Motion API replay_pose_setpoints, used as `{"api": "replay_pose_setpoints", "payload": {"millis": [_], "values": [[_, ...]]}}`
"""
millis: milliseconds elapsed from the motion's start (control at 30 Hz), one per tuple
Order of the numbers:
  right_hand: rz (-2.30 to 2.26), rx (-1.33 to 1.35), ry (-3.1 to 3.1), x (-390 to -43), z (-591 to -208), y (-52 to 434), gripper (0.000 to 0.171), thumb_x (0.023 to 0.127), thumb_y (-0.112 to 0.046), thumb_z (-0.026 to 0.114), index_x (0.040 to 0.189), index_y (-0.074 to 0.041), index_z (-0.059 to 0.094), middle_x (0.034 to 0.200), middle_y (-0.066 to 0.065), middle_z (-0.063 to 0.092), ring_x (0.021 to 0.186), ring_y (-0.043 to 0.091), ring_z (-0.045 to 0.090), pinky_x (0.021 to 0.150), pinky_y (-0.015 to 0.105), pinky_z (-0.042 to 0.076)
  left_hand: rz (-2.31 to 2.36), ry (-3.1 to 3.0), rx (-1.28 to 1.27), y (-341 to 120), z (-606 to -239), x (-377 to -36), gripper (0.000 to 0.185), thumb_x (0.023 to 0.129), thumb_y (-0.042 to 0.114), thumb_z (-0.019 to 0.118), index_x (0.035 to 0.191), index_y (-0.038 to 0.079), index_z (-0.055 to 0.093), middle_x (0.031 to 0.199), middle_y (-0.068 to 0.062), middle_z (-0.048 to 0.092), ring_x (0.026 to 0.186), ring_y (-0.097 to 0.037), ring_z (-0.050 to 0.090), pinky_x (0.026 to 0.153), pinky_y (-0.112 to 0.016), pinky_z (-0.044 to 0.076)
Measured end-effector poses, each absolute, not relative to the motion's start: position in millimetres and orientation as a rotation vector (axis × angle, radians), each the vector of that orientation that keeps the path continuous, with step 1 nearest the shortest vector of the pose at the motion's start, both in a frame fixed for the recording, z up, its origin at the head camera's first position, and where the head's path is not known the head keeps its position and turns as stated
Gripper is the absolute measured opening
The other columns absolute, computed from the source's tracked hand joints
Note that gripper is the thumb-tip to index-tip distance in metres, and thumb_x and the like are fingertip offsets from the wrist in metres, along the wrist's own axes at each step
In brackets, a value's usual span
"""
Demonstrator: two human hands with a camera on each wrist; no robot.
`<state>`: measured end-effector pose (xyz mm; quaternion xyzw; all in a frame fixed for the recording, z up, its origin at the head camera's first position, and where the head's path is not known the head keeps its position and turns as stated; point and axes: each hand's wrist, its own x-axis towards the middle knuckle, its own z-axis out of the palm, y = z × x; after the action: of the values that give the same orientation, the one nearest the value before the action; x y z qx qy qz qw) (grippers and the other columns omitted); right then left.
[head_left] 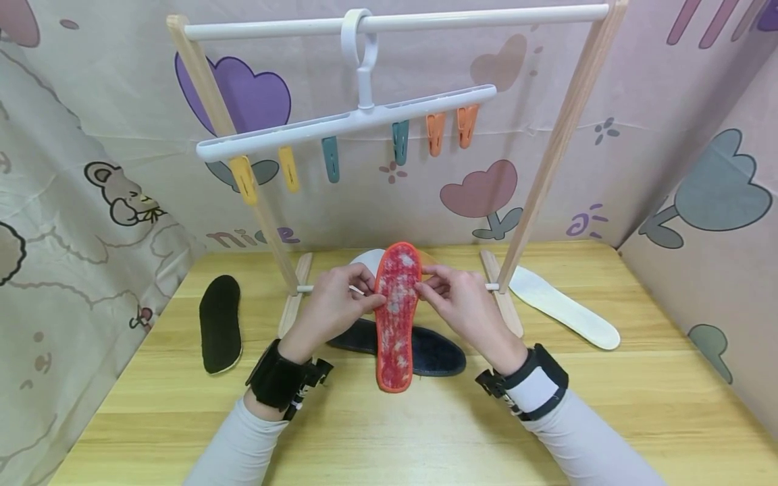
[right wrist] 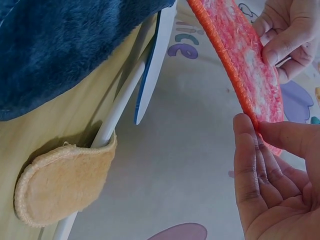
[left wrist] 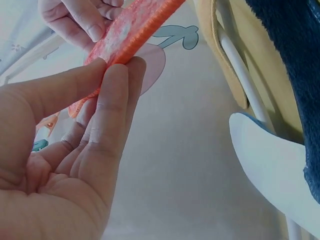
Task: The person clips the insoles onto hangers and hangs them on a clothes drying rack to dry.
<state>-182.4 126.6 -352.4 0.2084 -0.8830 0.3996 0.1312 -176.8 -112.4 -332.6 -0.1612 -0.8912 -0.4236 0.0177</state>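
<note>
Pinching red insole (head_left: 396,312) with both hands' fingers (head_left: 369,291) | navy insole (head_left: 433,352) beneath | rack foot (head_left: 293,302) close, perhaps touching

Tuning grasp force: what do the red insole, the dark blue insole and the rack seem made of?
Red insole: looks like fuzzy fabric with a stitched orange edge, pinched by left hand and right hand. Dark blue insole: plush, fleece-like pile. Rack: pale wood posts; the white rail is probably plastic or painted.

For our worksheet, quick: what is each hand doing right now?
Left hand: pinches the insole at its left edge.
Right hand: pinches the insole at its right edge.
</note>
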Motion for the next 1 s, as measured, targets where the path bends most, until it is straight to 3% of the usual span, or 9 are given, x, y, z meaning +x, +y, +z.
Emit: {"api": "replay_pose_setpoints", "payload": {"millis": [833,1000], "values": [[1.236,0.596,-2.552,-184,-347,114,0.032,0.100,-0.014,0.078,0.128,-0.001,0.074,0.097,0.010,0.083,0.084,0.019,0.080,0.077,0.036,0.067,-1.405,-2.731,-0.488,-124,-327,-176,0.018,0.093,0.010,0.085,0.100,0.006,0.069,0.100,-0.012,0.076,0.086,-0.023,0.080,0.074,-0.033,0.066],[1.244,0.607,-2.538,-184,-346,113,0.033,0.099,-0.014,0.079,0.129,-0.001,0.074,0.098,0.010,0.083,0.085,0.020,0.080,0.078,0.036,0.067,-1.407,-2.722,-0.492,-126,-325,-176,0.018,0.093,0.010,0.085,0.099,0.006,0.069,0.100,-0.011,0.076,0.084,-0.019,0.079,0.075,-0.033,0.066]]}}
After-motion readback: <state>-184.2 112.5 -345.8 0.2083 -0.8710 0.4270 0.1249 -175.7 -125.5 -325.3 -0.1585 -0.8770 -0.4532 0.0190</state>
